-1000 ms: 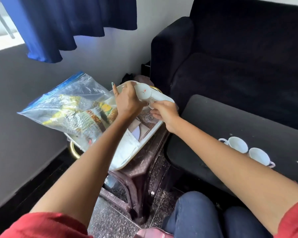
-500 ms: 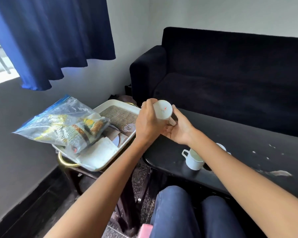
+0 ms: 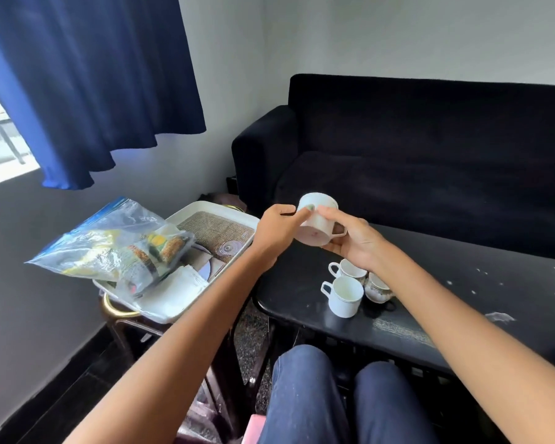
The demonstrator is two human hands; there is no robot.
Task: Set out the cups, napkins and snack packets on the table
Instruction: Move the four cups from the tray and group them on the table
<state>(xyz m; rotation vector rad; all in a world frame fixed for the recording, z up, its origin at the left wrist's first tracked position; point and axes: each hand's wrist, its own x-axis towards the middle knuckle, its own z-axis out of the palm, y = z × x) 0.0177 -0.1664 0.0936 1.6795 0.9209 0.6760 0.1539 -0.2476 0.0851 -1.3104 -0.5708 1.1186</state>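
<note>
I have carried the white teacup (image 3: 316, 221) off the tray (image 3: 186, 310); my left hand (image 3: 277, 233) and right hand (image 3: 354, 243) clamp it above the desk's (image 3: 462, 302) left end, ready to join the three cups (image 3: 345, 296) there.

No legible text anywhere (print on snack packets (image 3: 148, 251) too blurred to read).

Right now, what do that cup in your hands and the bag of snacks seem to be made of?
The held cup looks like glazed white ceramic: smooth, opaque, faintly shiny, small printed motif. The snack bag looks like thin clear plastic: see-through, crinkled, glinting, blue top strip.
</note>
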